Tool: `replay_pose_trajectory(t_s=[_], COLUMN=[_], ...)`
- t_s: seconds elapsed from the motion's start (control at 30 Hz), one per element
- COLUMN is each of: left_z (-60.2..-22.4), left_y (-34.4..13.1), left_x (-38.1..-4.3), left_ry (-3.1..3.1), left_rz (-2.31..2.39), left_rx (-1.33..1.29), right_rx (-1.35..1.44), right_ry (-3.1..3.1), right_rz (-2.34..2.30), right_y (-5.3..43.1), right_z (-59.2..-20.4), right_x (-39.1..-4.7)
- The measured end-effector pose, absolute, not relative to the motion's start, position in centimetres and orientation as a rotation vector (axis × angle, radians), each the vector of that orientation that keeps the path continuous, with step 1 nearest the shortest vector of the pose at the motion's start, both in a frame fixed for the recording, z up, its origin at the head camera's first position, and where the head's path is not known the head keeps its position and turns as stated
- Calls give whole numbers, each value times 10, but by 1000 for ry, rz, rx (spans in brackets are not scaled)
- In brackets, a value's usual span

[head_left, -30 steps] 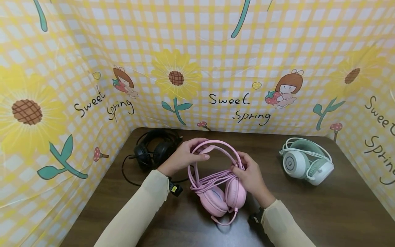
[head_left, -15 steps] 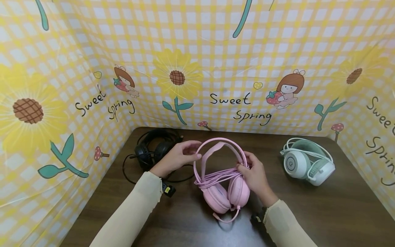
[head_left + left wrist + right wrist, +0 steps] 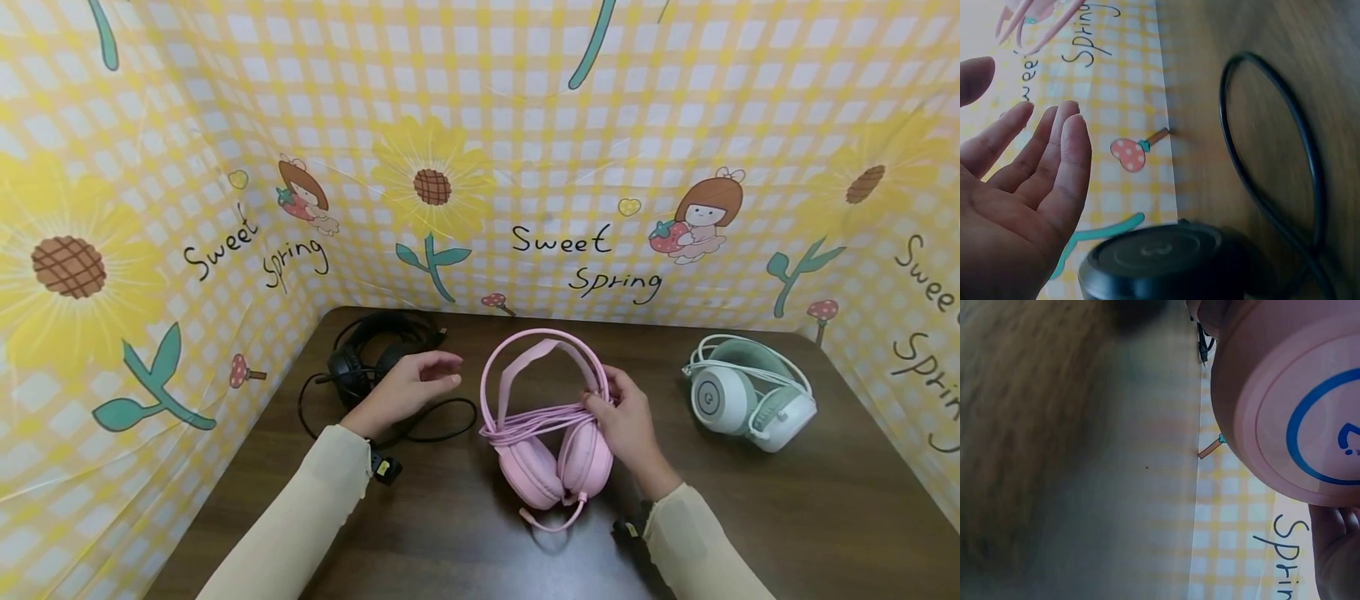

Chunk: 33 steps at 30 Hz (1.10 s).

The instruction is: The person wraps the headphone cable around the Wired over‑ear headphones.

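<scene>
A pink headset (image 3: 528, 475) stands upright near the middle of the table, its pink cable (image 3: 517, 427) bundled across above the ear cups. My right hand (image 3: 630, 421) grips the right side of its headband, thumb in front. Whether the headset touches the table, I cannot tell. In the right wrist view, one pink ear cup (image 3: 1266, 425) with a blue ring hides most of that hand (image 3: 1338, 550). To the left, my left hand (image 3: 408, 387) holds nothing, its fingers relaxed and apart from the pink headset. It hovers in front of a black headset (image 3: 345, 367), partly covering it.
A black cable loop (image 3: 468, 412) lies right of the black headset. White-and-green headphones (image 3: 720, 400) with a wrapped white cable rest at the table's right. Yellow checked cloth (image 3: 555, 167) walls the back and sides of the brown table (image 3: 420, 542).
My left hand has let go of the pink headset's headband and moved left. The headset has shifted slightly right and turned a little, still gripped by my right hand.
</scene>
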<state>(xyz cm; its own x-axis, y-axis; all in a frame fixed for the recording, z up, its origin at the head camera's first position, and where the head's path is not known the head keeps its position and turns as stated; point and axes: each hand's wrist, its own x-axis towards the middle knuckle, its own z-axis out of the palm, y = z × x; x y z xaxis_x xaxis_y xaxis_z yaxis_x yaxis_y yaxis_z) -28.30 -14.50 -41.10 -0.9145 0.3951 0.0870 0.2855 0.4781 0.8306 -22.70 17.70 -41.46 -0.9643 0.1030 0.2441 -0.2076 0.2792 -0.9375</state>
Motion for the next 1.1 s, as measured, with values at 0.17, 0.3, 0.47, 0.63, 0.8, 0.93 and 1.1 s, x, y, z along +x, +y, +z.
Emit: replay_pose_trajectory(t_s=[0.17, 0.3, 0.47, 0.63, 0.8, 0.93, 1.1], left_z=[-413, -412, -411, -411, -406, -401, -396], left_y=[-160, -171, -184, -198, -208, -217, -230], left_x=[-284, -285, -286, -290, -292, -294, -295], left_ry=[2611, 2626, 2659, 2644, 2603, 2587, 2566], left_rz=[1459, 1463, 1452, 1466, 1506, 1532, 1575], left_rx=[575, 540, 491, 470, 431, 400, 363], right_rx=[53, 5, -46, -51, -52, -70, -100], right_ry=[-2278, -2285, -2298, -2267, -2245, -2254, -2269], right_rz=[1752, 1775, 1798, 1820, 1804, 1803, 1815], right_y=[178, 183, 191, 189, 189, 191, 193], right_z=[-413, -421, -438, -428, -421, -421, -420], right_x=[-228, -235, -248, -245, -242, -244, -246])
